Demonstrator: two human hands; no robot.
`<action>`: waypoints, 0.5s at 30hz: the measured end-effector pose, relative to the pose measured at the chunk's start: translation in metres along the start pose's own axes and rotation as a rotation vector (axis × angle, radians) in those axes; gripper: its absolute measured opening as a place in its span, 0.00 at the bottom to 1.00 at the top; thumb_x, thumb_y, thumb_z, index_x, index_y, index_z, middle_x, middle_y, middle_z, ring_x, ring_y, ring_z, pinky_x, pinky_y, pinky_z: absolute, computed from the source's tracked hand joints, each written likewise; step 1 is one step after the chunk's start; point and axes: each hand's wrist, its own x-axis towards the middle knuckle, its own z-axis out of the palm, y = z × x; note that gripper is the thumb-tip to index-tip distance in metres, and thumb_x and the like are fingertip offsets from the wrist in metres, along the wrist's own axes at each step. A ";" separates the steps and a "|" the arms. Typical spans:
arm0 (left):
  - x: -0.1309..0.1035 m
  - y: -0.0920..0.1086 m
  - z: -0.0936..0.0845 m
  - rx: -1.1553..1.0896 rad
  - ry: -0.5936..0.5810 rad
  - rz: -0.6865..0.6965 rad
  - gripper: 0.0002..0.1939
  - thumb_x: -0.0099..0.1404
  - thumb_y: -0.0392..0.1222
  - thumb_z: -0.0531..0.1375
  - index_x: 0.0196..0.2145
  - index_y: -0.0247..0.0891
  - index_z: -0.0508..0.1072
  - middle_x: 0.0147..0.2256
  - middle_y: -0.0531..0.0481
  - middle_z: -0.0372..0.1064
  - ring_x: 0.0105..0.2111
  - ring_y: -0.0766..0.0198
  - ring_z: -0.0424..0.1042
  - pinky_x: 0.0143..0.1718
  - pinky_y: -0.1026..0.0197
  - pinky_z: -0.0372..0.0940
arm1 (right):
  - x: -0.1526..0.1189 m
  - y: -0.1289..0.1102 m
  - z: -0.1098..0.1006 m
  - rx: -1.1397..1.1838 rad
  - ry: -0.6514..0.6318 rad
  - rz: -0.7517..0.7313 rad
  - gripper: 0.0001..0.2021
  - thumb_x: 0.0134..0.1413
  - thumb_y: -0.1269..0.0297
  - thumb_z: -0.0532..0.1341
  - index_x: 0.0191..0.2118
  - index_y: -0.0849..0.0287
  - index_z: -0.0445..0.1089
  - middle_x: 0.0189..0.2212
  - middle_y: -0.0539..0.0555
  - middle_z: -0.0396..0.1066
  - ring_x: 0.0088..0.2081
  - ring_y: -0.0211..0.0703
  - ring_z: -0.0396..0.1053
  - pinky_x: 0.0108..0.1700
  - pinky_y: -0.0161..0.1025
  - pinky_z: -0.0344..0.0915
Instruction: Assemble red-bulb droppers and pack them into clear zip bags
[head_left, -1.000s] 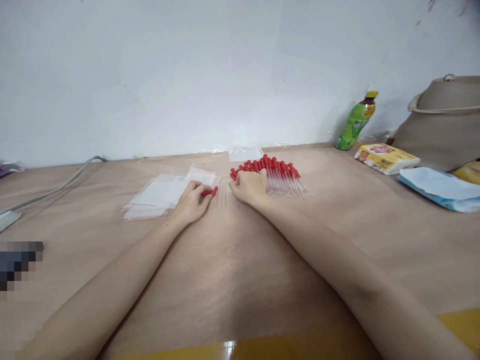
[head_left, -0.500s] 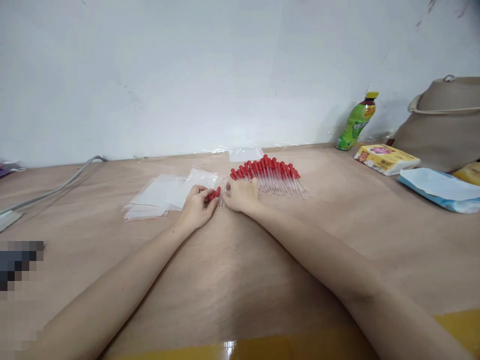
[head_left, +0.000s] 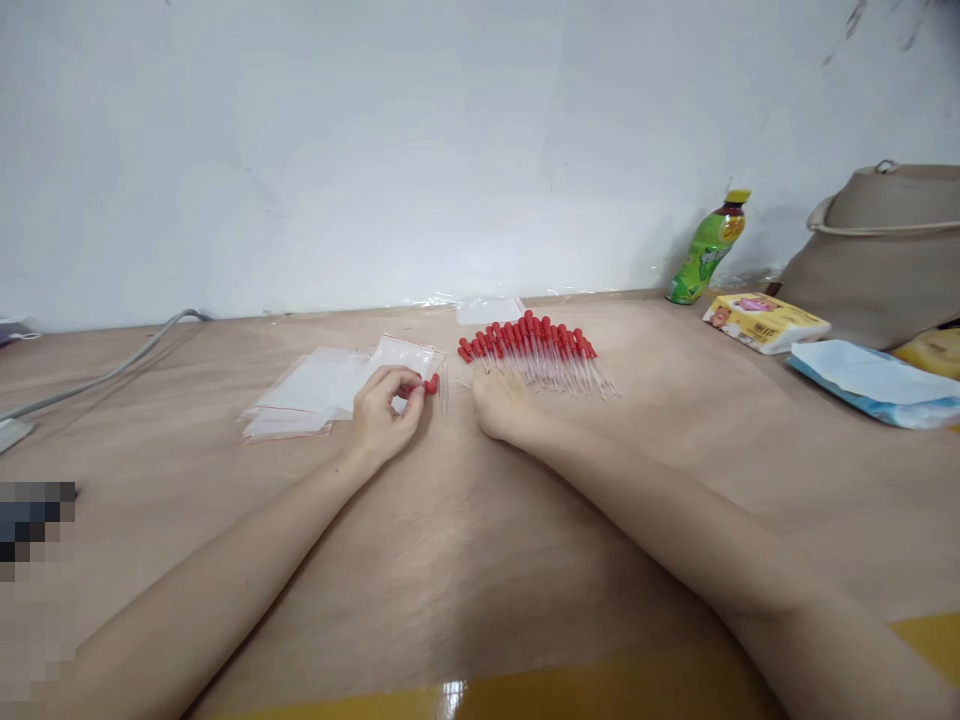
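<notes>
My left hand (head_left: 386, 405) curls its thumb and fingers together round small red rubber bulbs (head_left: 432, 383). Just to the right of these, a few thin clear tubes (head_left: 444, 388) lie on the covered table; whether they join the bulbs I cannot tell. Beyond the left hand is a zip bag (head_left: 405, 353), overlapping a spread of clear plastic bags (head_left: 307, 385). My right hand (head_left: 501, 402) rests at the near left side of a fanned row of red-bulbed droppers (head_left: 551, 345). Its fingers are blurred and mostly turned away, so any hold on a dropper is hidden.
Another white bag (head_left: 490, 311) lies behind the droppers by the wall. To the right are a green drink bottle (head_left: 707, 250), a yellow tissue pack (head_left: 766, 322), a blue-and-white packet (head_left: 874, 380) and a beige bag (head_left: 881, 260). A grey cable (head_left: 112, 372) crosses the left side.
My right hand has moved right, away from the clear tubes beside the left hand, to the row of droppers. The left hand has shifted slightly left, still at the red bulbs.
</notes>
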 end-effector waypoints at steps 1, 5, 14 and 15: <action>-0.002 0.003 0.000 -0.009 -0.032 0.056 0.04 0.58 0.36 0.54 0.30 0.36 0.69 0.35 0.48 0.67 0.31 0.66 0.68 0.35 0.63 0.66 | -0.005 0.004 0.000 -0.022 0.017 -0.018 0.16 0.48 0.78 0.50 0.45 0.69 0.62 0.39 0.65 0.68 0.41 0.51 0.65 0.38 0.42 0.55; -0.012 0.013 0.003 -0.027 -0.203 0.277 0.08 0.61 0.34 0.52 0.36 0.37 0.69 0.36 0.46 0.68 0.36 0.63 0.67 0.39 0.61 0.64 | -0.028 0.032 0.006 -0.070 0.149 -0.109 0.15 0.47 0.78 0.50 0.41 0.66 0.65 0.38 0.64 0.65 0.40 0.51 0.61 0.37 0.42 0.54; -0.017 0.018 0.006 0.057 -0.350 0.393 0.18 0.65 0.38 0.51 0.52 0.41 0.62 0.37 0.45 0.65 0.38 0.61 0.66 0.40 0.58 0.63 | -0.060 0.071 0.016 0.236 0.420 -0.264 0.11 0.57 0.70 0.48 0.40 0.62 0.66 0.37 0.57 0.66 0.38 0.42 0.62 0.40 0.40 0.50; -0.017 0.018 0.006 0.034 -0.337 0.357 0.18 0.65 0.39 0.52 0.53 0.40 0.62 0.37 0.45 0.65 0.38 0.61 0.66 0.40 0.58 0.64 | -0.061 0.068 0.015 0.255 0.422 -0.289 0.10 0.57 0.70 0.49 0.39 0.62 0.66 0.36 0.56 0.67 0.38 0.41 0.63 0.41 0.40 0.50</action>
